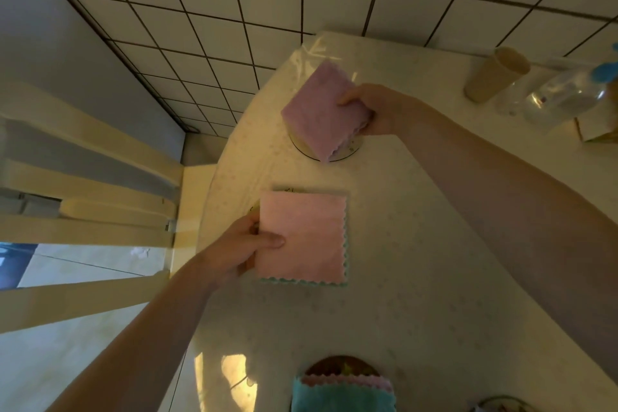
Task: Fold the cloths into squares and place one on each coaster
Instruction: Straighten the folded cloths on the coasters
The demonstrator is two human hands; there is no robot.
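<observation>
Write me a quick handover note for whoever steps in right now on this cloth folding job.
Left hand: pinches the left edge of the folded pink cloth, which lies flat on a square coaster that it mostly hides.
Right hand: grips the folded purple cloth, tilted over the round coaster and not yet lying flat.
Near edge: folded teal cloth over a dark round coaster.
Done: three cloths folded, pink and teal placed.
Left: lay the purple cloth flat and let go. A fourth coaster peeks in at the bottom edge; whether it has a cloth cannot be told.

Tiled floor [234, 10], cream chair [100, 177]
</observation>
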